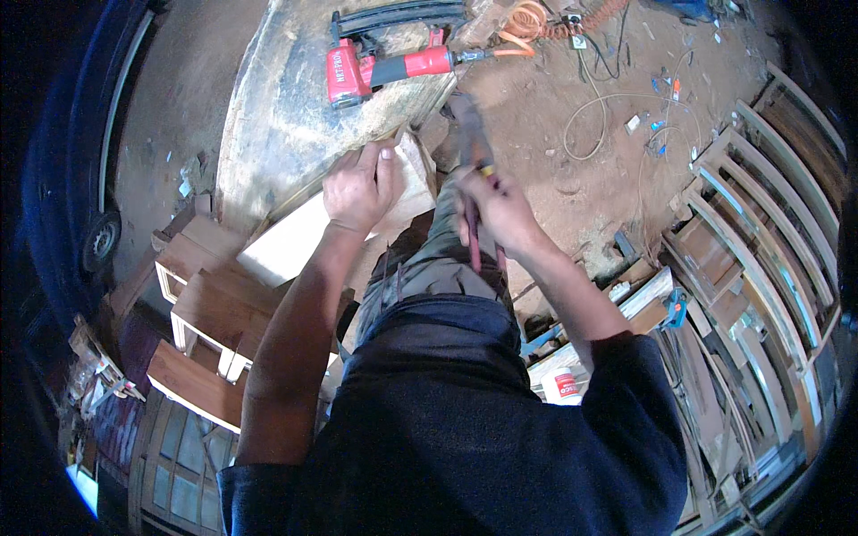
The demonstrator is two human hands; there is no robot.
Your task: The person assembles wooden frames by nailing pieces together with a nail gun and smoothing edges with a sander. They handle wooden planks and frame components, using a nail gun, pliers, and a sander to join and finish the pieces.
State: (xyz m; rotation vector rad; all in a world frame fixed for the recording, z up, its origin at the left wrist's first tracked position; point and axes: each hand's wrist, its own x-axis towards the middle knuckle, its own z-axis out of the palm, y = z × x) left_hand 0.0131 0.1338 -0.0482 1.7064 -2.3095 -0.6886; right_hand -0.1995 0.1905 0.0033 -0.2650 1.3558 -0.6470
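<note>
Beyond the board [299,239], red nailer [386,70]

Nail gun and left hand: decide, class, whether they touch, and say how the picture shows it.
Apart. The head view shows a strip of bare tabletop between the nail gun and the left hand.

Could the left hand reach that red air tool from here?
Probably yes: the red air tool lies just ahead of the left hand, and nothing seems to stand between them, once it leaves the pale board.
</note>
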